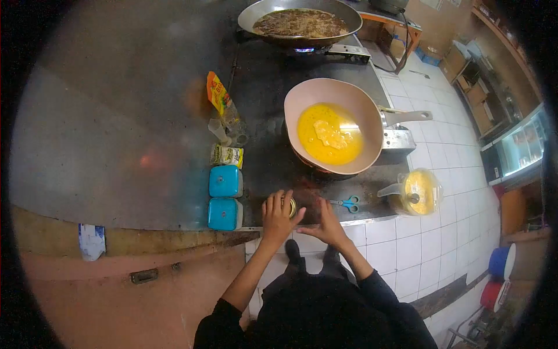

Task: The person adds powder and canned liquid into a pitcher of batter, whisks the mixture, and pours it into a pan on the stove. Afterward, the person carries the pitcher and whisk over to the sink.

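My left hand (279, 216) is at the counter's front edge, its fingers curled round a small round tin with a gold rim (293, 207). Most of the tin is hidden under the hand. To its right is my right hand (329, 227), holding nothing, with thumb and fingers apart. Just beyond it lie scissors with blue-grey handles (351, 203). Two boxes with blue lids, the nearer box (223, 213) and the farther box (224, 181), stand left of my left hand. A pink pan (296, 96) with yellow liquid and a paler lump in it sits on a burner ahead.
A big wok (250, 17) of dark bubbling oil stands over a blue flame at the back. Left of the pan are a yellow packet (218, 93), a small packet (226, 156) and clear plastic items. A clear jug (419, 192) with yellow contents is at the right corner.
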### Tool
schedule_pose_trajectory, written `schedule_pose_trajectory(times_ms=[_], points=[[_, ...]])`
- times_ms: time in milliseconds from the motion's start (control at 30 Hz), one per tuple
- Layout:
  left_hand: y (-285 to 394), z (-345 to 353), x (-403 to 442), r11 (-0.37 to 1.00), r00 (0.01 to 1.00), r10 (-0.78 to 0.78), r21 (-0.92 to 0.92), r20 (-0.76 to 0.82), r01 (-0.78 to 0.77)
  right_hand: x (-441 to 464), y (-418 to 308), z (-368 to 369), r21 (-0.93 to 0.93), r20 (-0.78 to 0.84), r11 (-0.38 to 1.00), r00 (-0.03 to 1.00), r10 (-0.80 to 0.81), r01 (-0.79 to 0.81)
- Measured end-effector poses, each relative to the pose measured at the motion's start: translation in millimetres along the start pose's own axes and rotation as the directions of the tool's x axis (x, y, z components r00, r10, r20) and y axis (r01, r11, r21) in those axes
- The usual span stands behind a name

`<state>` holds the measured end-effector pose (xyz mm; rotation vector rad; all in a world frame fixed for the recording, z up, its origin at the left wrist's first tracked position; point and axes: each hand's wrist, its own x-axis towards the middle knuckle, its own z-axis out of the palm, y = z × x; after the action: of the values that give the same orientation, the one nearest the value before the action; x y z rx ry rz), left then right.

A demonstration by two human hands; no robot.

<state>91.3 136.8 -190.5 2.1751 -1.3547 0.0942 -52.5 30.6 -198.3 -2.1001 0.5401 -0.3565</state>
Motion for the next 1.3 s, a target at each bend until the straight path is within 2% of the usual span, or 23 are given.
schedule_pose_trajectory(times_ms=[67,100,133,200,233,300,367,400,467,567,633,767,933,1000,1067,1100,1167,1200,1233,1267,1300], points=[[9,-3,-1,0.988,0.999,0.041,0.151,0.01,-0.043,-11,5,-4,0.015,-0.061,0.995,0.993,0.098,-0.097],[7,2,-1,0.97,0.998,0.061,0.234,0.013,-0.062,-15,6,-5,0.018,-0.06,0.995,0.993,0.099,-0.098],[6,5,0,0.969,0.998,0.061,0.238,0.014,-0.063,-17,6,-7,0.048,-0.068,0.994,0.992,0.103,-0.1],[6,10,5,0.975,0.972,-0.153,0.189,0.175,0.12,-19,2,-11,0.079,-0.08,0.992,0.991,0.106,-0.099],[4,12,8,0.975,0.973,-0.15,0.191,0.174,0.116,-19,0,-14,0.14,-0.053,0.98,0.988,0.148,-0.139],[-2,12,13,0.958,0.995,-0.075,0.281,0.059,0.055,-24,11,-8,0.201,-0.025,0.963,0.982,0.189,-0.181],[-14,11,20,0.965,0.999,-0.043,0.261,0.031,0.034,-23,28,5,-0.054,-0.128,0.991,0.985,0.116,-0.124],[-21,10,24,0.971,1.0,-0.016,0.24,0.004,0.014,-23,25,3,-0.053,-0.129,0.991,0.985,0.115,-0.123],[-40,10,44,0.975,0.998,-0.061,0.216,0.003,0.059,-20,13,-6,0.119,0.006,0.97,0.977,0.214,-0.213],[-82,5,91,0.98,0.993,-0.007,0.197,-0.116,0.03,-18,16,1,0.065,-0.045,0.988,0.988,0.145,-0.142],[-110,9,123,0.986,0.987,0.013,0.169,-0.162,0.014,-15,10,2,0.094,-0.047,0.983,0.985,0.164,-0.16],[-159,25,158,0.933,0.987,0.055,0.361,-0.153,0.003,-17,11,6,0.149,-0.014,0.957,0.967,0.252,-0.248],[-185,15,163,0.873,0.997,-0.064,0.482,-0.047,0.079,-24,22,9,0.121,-0.012,0.955,0.962,0.273,-0.27],[-192,11,158,0.855,0.998,-0.013,0.517,-0.068,0.046,-24,25,8,0.125,-0.013,0.949,0.956,0.292,-0.288],[-198,13,159,0.86,0.993,-0.115,0.499,-0.008,0.104,-28,28,3,-0.127,-0.162,0.965,0.964,0.209,-0.231],[-199,17,159,0.837,0.997,-0.079,0.542,-0.013,0.074,-31,33,-2,-0.13,-0.166,0.961,0.961,0.22,-0.243],[-210,25,156,0.841,0.997,-0.071,0.536,-0.033,0.077,-36,50,-15,-0.398,-0.236,0.861,0.943,0.235,-0.315],[-195,19,159,0.838,0.996,-0.064,0.538,-0.062,0.087,-37,55,-25,-0.397,-0.243,0.859,0.939,0.243,-0.324],[-183,7,158,0.864,0.979,-0.194,0.482,0.054,0.145,-38,60,-36,-0.489,-0.295,0.799,0.928,0.226,-0.35],[-171,-2,159,0.867,0.981,-0.188,0.479,0.058,0.137,-37,65,-46,-0.574,-0.344,0.728,0.917,0.201,-0.375],[-164,-7,160,0.855,0.967,-0.24,0.49,0.083,0.17,-35,67,-55,-0.571,-0.35,0.727,0.914,0.206,-0.382]])
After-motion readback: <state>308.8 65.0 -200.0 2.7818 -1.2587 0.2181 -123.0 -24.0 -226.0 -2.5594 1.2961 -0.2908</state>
